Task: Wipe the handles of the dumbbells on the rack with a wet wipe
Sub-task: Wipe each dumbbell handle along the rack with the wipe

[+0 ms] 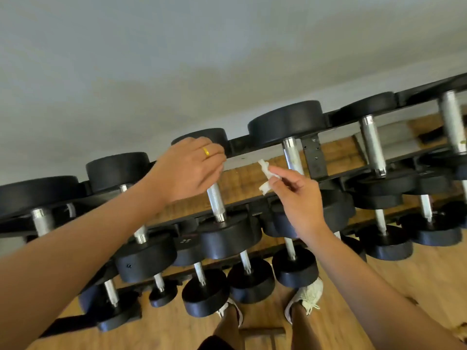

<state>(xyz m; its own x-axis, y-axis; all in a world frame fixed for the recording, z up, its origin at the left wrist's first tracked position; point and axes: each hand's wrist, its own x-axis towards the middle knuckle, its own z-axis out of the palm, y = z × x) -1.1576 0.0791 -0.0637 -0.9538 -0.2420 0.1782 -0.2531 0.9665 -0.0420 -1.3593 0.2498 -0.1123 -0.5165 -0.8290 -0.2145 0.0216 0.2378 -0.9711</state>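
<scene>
Black dumbbells with silver handles lie in rows on a black rack. My left hand, with a gold ring, grips the upper part of one top-row dumbbell handle; the hand hides the top of that handle. My right hand pinches a small crumpled white wet wipe between fingertips, held in the air just right of that handle and left of the neighbouring handle. The wipe touches no handle.
More dumbbells fill the top row to the right and left, with smaller ones on the lower tiers. A pale wall rises behind the rack. My feet in light shoes stand on the wooden floor close to the rack.
</scene>
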